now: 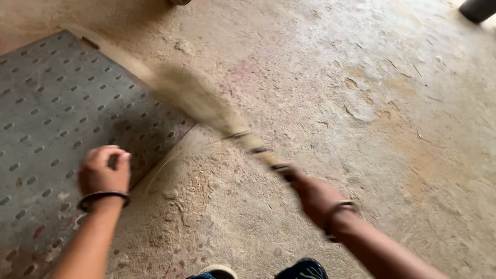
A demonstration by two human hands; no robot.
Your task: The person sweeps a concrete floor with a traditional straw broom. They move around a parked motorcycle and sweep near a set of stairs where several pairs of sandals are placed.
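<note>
While the right hand (314,196) has its fingers clamped on a blurred straw-coloured bundle broom (206,106) angled across the dusty concrete floor (361,103), the left hand (103,170) hangs loosely curled over a grey studded metal plate (51,103).

Straw broom (206,106) (blurred), slanting over dusty floor (361,103)

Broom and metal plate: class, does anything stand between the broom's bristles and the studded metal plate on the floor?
Nothing visible does. The right hand grips the broom, whose blurred bristles already reach the edge of the studded metal plate.
</note>
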